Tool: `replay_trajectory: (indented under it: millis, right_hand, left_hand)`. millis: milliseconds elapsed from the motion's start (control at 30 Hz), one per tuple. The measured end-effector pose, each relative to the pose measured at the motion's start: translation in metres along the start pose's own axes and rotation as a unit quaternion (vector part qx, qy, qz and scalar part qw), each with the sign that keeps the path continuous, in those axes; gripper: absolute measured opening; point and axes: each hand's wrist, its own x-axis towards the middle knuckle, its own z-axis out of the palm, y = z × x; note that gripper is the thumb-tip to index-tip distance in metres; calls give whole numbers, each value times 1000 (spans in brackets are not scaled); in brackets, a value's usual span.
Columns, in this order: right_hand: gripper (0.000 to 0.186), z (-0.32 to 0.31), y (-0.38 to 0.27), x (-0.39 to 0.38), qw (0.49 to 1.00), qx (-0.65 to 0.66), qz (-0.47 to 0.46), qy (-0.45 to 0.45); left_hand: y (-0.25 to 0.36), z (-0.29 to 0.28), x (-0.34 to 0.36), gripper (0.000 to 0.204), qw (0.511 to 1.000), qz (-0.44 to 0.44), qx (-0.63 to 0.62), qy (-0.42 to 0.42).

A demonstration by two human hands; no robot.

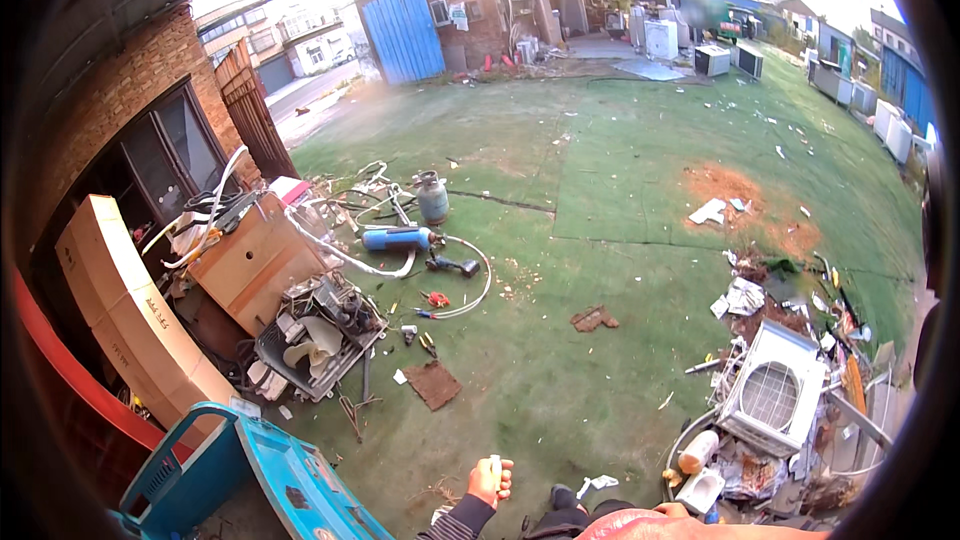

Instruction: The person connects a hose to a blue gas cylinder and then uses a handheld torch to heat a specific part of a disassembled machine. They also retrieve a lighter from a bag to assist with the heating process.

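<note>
At the bottom middle, my left hand (487,481) comes out of a dark striped sleeve, its fingers curled closed. A small white object (495,464) shows at the top of the fist; its kind is too small to make out. A skin-toned patch (671,509) near the lower edge appears to be part of my right hand, its fingers hidden behind a blurred pinkish-red shape (690,524). My dark shoe (563,496) stands on the green ground between the hands. Crumpled white scraps (598,484) lie just right of the shoe.
A teal plastic casing (300,485) stands lower left, beside a long cardboard box (135,305) and scrap metal (318,330). Beyond lie a blue cylinder (395,239), a grey gas bottle (432,198), a cordless tool (453,265) and hoses. A white fan unit (772,388) sits among debris at right.
</note>
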Motion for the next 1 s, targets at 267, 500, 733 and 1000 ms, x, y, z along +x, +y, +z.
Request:
replay_trajectory:
  millis: [267,500,733,1000]
  right_hand:
    - [40,1,-171,244,996,76,-22,-39]
    - [33,-47,-348,455,993,-67,-72,-69]
    - [36,-43,-458,610,944,-38,-194,-264]
    - [28,2,-622,749,964,-148,-62,-210]
  left_hand:
    - [210,97,74,34,994,81,70,10]
    - [528,226,34,35,694,577,431,30]
    - [698,208,35,34,553,696,457,-6]
    - [794,78,218,25,680,615,358,-175]
